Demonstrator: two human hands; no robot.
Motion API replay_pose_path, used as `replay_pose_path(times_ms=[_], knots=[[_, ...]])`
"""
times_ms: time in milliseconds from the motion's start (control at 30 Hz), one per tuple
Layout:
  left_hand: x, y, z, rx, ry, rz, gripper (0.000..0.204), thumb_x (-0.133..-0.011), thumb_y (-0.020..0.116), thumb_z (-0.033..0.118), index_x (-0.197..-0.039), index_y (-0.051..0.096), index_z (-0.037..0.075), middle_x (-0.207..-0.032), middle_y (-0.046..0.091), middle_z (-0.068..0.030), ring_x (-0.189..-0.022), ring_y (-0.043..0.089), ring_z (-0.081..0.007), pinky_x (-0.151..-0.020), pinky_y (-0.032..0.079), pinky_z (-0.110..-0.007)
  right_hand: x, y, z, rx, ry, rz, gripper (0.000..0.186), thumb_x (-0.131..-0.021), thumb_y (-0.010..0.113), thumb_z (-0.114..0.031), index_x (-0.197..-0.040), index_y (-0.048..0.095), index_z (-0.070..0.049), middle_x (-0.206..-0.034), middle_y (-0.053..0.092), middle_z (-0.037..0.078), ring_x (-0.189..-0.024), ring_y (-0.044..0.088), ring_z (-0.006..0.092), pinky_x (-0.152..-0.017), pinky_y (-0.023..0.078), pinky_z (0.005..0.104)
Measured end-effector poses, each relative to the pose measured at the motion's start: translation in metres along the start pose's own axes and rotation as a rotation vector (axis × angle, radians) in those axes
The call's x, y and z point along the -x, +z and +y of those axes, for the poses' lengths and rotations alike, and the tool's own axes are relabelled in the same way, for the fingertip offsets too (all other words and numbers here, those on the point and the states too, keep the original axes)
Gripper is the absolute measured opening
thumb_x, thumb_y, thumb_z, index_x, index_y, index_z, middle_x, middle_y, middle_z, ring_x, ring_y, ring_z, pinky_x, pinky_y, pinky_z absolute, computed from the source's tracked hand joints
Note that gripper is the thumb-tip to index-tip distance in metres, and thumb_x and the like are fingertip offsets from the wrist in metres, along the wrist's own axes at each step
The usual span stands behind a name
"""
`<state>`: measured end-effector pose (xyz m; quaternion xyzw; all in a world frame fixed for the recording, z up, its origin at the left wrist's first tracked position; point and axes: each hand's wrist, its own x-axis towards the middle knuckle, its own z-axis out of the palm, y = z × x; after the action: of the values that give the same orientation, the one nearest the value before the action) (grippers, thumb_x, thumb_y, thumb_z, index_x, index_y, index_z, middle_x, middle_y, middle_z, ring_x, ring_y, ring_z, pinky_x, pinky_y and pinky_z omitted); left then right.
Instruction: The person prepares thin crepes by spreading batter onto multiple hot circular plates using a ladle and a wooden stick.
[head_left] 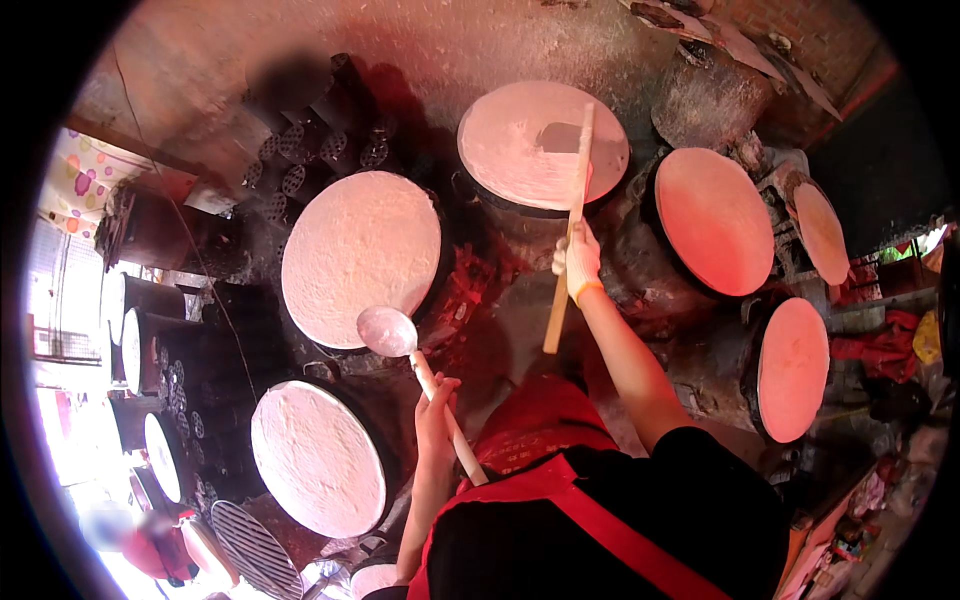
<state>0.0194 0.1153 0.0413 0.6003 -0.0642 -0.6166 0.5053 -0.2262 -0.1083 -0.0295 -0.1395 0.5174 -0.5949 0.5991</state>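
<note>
My left hand [437, 410] grips the pale handle of a large ladle [387, 330], whose bowl is at the lower edge of a round griddle [355, 250] coated in pale batter. My right hand [580, 258], in a light glove, holds a long flat wooden stick [585, 140] that reaches over the top-center griddle [510, 120]; its pale coating has a darker bare patch beside the stick. Another batter-coated griddle [310, 455] sits at lower left. On the right are three more round griddles [712, 220] with pinkish or tan surfaces.
Stacks of perforated dark cylinders [295, 145] stand against the back wall and along the left, among further drums [150, 345]. A round grate [250, 550] lies at lower left, near a person in red [165, 555]. Red cloth [885, 345] hangs at the right.
</note>
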Motion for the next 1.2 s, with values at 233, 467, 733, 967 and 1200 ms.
replay_pose_path(times_ms=[233,467,733,967,1200], knots=[[0.006,0.047,-0.001,-0.021,0.014,-0.061,0.021,-0.087,0.064,0.017,-0.105,0.062,0.006,-0.104,0.058,0.0013,-0.1,0.05,-0.0074,-0.088,0.036,-0.023,0.018,0.013,0.01,0.299,0.272,-0.44,0.029,-0.095,0.051,-0.038,-0.12,0.053,-0.024,-0.058,0.041,-0.002,-0.038,0.033,0.0074,-0.034,0.027,0.0238],[-0.001,0.09,-0.017,-0.032,0.028,-0.109,0.016,-0.087,0.064,0.016,-0.098,0.065,0.005,-0.115,0.051,0.0016,-0.105,0.048,-0.0089,-0.089,0.034,-0.026,-0.03,-0.087,-0.082,0.258,0.15,-0.174,0.032,-0.1,0.039,-0.024,-0.131,0.046,-0.029,-0.061,0.046,0.002,-0.037,0.035,0.0094,-0.032,0.029,0.0249],[-0.016,0.15,-0.026,-0.036,0.019,-0.122,0.017,-0.087,0.063,0.019,-0.1,0.064,0.007,-0.113,0.054,0.0022,-0.104,0.048,-0.0057,-0.088,0.033,-0.023,-0.035,-0.108,-0.095,0.568,0.258,-0.497,0.04,-0.099,0.044,-0.027,-0.138,0.044,-0.023,-0.058,0.046,0.001,-0.034,0.036,0.0104,-0.032,0.029,0.0253],[-0.019,0.203,-0.035,-0.014,0.022,-0.083,0.016,-0.087,0.064,0.019,-0.099,0.064,0.008,-0.104,0.058,0.0033,-0.096,0.049,-0.005,-0.084,0.035,-0.021,-0.099,-0.08,-0.127,0.52,0.07,-0.265,0.032,-0.099,0.043,-0.031,-0.127,0.052,-0.019,-0.06,0.047,0.002,-0.036,0.039,0.0107,-0.032,0.032,0.0267],[-0.016,0.215,-0.054,0.0,0.023,-0.029,0.021,-0.087,0.064,0.019,-0.104,0.063,0.006,-0.108,0.059,0.0009,-0.1,0.049,-0.007,-0.087,0.035,-0.023,-0.08,-0.143,-0.123,0.493,0.172,-0.395,0.04,-0.1,0.04,-0.027,-0.141,0.041,-0.026,-0.06,0.046,0.001,-0.037,0.037,0.0096,-0.033,0.031,0.0252]])
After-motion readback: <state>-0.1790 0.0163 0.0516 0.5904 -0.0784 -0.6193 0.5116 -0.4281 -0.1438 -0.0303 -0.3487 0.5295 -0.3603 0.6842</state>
